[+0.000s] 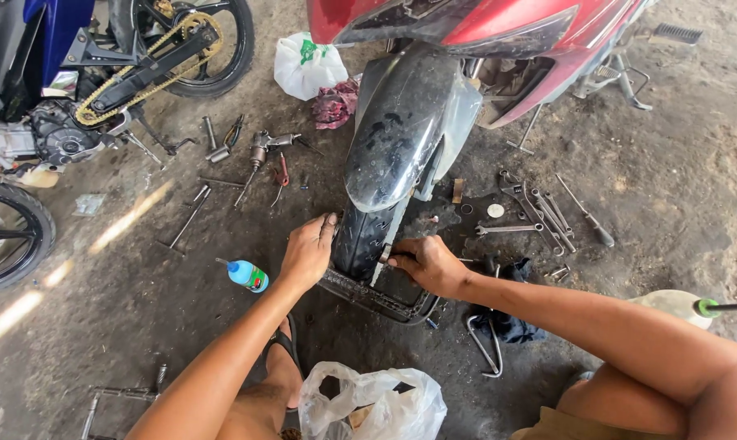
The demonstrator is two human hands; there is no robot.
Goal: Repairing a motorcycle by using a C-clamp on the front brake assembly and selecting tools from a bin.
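A red motorbike's black rear mudguard (401,130) hangs over the rear tyre (364,240) in the middle of the view. My left hand (307,253) presses flat against the tyre's left side. My right hand (429,265) is closed around a small part at the mudguard's lower right edge, beside the tyre. What it pinches is too small to tell. A black metal frame (385,300) lies on the ground under both hands.
Several wrenches (539,216) and a screwdriver (588,218) lie right of the wheel. A small blue bottle (248,275), rods and an air tool (258,155) lie left. A clear plastic bag (376,403) sits near my knees. A blue motorbike (99,73) stands far left.
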